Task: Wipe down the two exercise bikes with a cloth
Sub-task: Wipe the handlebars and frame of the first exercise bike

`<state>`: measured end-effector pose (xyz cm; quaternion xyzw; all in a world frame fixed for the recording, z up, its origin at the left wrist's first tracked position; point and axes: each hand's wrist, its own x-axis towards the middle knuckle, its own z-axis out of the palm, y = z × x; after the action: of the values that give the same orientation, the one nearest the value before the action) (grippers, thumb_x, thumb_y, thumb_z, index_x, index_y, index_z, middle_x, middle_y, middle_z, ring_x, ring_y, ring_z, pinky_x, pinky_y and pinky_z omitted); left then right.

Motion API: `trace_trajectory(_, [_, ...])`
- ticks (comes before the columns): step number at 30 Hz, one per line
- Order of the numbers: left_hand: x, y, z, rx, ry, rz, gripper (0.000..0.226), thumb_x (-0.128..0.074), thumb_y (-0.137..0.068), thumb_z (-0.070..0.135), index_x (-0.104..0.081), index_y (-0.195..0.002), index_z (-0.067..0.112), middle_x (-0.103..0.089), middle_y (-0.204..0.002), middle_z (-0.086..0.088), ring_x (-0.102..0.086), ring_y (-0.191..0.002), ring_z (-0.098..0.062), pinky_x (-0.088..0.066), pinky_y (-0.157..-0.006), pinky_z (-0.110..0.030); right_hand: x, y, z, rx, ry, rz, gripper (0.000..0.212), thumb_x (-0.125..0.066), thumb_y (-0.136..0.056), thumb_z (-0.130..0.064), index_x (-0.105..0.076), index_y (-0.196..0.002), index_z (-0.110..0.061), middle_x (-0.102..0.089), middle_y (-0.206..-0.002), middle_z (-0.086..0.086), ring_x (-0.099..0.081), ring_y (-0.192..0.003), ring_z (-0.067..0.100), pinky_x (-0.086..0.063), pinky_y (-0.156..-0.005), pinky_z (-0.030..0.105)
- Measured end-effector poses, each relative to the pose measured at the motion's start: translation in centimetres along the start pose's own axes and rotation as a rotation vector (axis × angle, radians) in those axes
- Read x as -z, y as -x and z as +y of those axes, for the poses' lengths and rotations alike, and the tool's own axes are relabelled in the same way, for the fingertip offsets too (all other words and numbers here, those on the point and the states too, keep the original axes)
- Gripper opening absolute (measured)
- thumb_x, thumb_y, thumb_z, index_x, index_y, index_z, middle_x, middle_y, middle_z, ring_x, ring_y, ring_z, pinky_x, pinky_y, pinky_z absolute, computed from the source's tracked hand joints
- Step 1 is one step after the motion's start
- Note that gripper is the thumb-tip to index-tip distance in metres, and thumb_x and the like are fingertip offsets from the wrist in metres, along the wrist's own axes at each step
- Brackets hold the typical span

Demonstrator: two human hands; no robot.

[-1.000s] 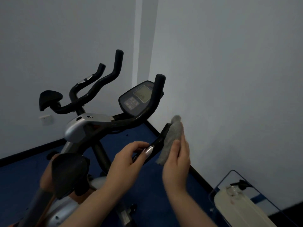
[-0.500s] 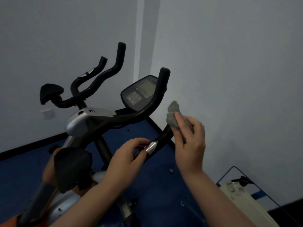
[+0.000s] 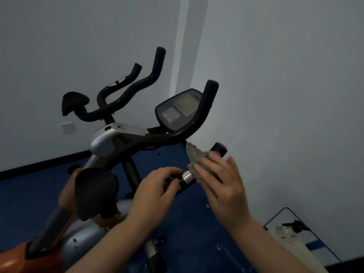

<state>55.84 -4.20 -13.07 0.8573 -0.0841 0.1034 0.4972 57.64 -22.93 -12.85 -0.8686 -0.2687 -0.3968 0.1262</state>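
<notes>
Now right hand (image 3: 220,182) presses fuzzy grey cloth (image 3: 195,157) on black handlebar (image 3: 217,149); left hand (image 3: 157,191) pinches bar.

The near black-and-silver exercise bike (image 3: 118,142) stands on the blue carpeted floor (image 3: 29,194) in the room's corner, with the second black-handled bike (image 3: 122,95) behind it, toward the left wall. The left hand (image 3: 155,192) grips the near handlebar's right grip just left of the right hand (image 3: 220,182), which presses the grey fluffy cloth (image 3: 195,154) onto that grip. A pale plastic jug (image 3: 291,245) sits low at the right, against the right wall
</notes>
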Motion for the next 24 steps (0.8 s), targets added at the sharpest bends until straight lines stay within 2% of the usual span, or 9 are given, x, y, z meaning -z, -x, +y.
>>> trace_trajectory(2, [0.2, 0.4, -0.2, -0.013, -0.031, 0.007, 0.022, -0.057, -0.092, 0.021, -0.065, -0.110, 0.031, -0.062, -0.098, 0.021, -0.056, -0.097, -0.002, -0.048, -0.086, -0.029, -0.8, 0.5, -1.5, -0.033, -0.012, -0.025, 0.028, -0.058, -0.092, -0.021, -0.068, -0.118, -0.014, -0.066, -0.120, 0.005, -0.053, -0.123, 0.019, -0.032, -0.111, 0.043])
trace_trajectory(6, [1.1, 0.8, -0.7, -0.016, -0.082, 0.038, 0.021, -0.058, -0.091, 0.022, -0.066, -0.107, 0.032, -0.063, -0.097, 0.021, -0.055, -0.096, 0.002, -0.041, -0.082, -0.017, 0.9, -1.7, 0.9, 0.148, 0.150, -0.101, 0.025, -0.057, -0.094, -0.027, -0.070, -0.114, -0.020, -0.068, -0.115, 0.001, -0.061, -0.115, 0.018, -0.032, -0.110, 0.044])
trace_trajectory(9, [1.7, 1.2, -0.9, 0.012, -0.057, 0.078, 0.021, -0.057, -0.090, 0.025, -0.065, -0.105, 0.036, -0.060, -0.094, 0.025, -0.053, -0.096, 0.006, -0.041, -0.081, -0.016, 0.3, -0.9, -1.0, -0.014, 0.087, -0.040, 0.025, -0.060, -0.092, -0.023, -0.071, -0.113, -0.017, -0.069, -0.114, 0.003, -0.060, -0.115, 0.019, -0.034, -0.109, 0.044])
trace_trajectory(11, [1.8, 1.4, -0.9, 0.010, -0.057, 0.080, 0.021, -0.057, -0.090, 0.024, -0.065, -0.106, 0.035, -0.058, -0.094, 0.028, -0.053, -0.097, 0.008, -0.043, -0.083, -0.019, -1.0, -0.4, -3.4, -0.085, 0.032, -0.062, 0.026, -0.058, -0.092, -0.024, -0.071, -0.113, -0.017, -0.068, -0.115, 0.003, -0.060, -0.114, 0.019, -0.033, -0.110, 0.043])
trace_trajectory(14, [2.0, 1.7, -1.1, -0.009, -0.109, 0.044, 0.021, -0.058, -0.090, 0.023, -0.065, -0.108, 0.032, -0.056, -0.095, 0.030, -0.052, -0.097, 0.007, -0.043, -0.088, -0.022, -0.7, -1.6, -2.6, 0.068, 0.022, -0.173, 0.024, -0.058, -0.093, -0.026, -0.070, -0.113, -0.020, -0.068, -0.112, 0.000, -0.063, -0.108, 0.017, -0.036, -0.107, 0.043])
trace_trajectory(16, [2.5, 2.0, -1.5, -0.013, -0.149, 0.053, 0.022, -0.057, -0.089, 0.025, -0.065, -0.109, 0.034, -0.054, -0.095, 0.034, -0.050, -0.099, 0.009, -0.041, -0.088, -0.019, 0.3, -2.2, -0.4, 0.126, 0.107, -0.156, 0.025, -0.055, -0.095, -0.027, -0.069, -0.115, -0.021, -0.068, -0.114, -0.001, -0.063, -0.110, 0.016, -0.035, -0.108, 0.045])
trace_trajectory(19, [2.9, 2.5, -1.8, -0.020, -0.161, 0.093, 0.022, -0.056, -0.089, 0.026, -0.065, -0.108, 0.034, -0.055, -0.097, 0.033, -0.049, -0.102, 0.010, -0.037, -0.087, -0.013, 0.1, -0.8, -1.2, -0.007, 0.066, -0.091, 0.029, -0.050, -0.097, -0.026, -0.068, -0.118, -0.017, -0.065, -0.124, 0.002, -0.057, -0.121, 0.017, -0.027, -0.113, 0.048])
trace_trajectory(21, [2.7, 2.9, -1.9, -0.036, -0.159, 0.089, 0.021, -0.059, -0.089, 0.021, -0.066, -0.106, 0.030, -0.059, -0.099, 0.025, -0.052, -0.100, 0.005, -0.040, -0.088, -0.017, -1.5, 0.4, -4.0, -0.055, 0.021, -0.096, 0.031, -0.051, -0.095, -0.027, -0.067, -0.119, -0.017, -0.063, -0.126, 0.002, -0.055, -0.123, 0.019, -0.027, -0.113, 0.047])
trace_trajectory(24, [2.7, 3.3, -2.0, -0.057, -0.173, 0.045, 0.018, -0.059, -0.089, 0.019, -0.067, -0.104, 0.027, -0.061, -0.098, 0.018, -0.052, -0.097, 0.003, -0.042, -0.088, -0.021, -1.8, -0.6, -3.9, 0.166, 0.014, -0.199, 0.030, -0.054, -0.094, -0.028, -0.066, -0.121, -0.021, -0.065, -0.124, 0.002, -0.059, -0.119, 0.019, -0.032, -0.109, 0.046])
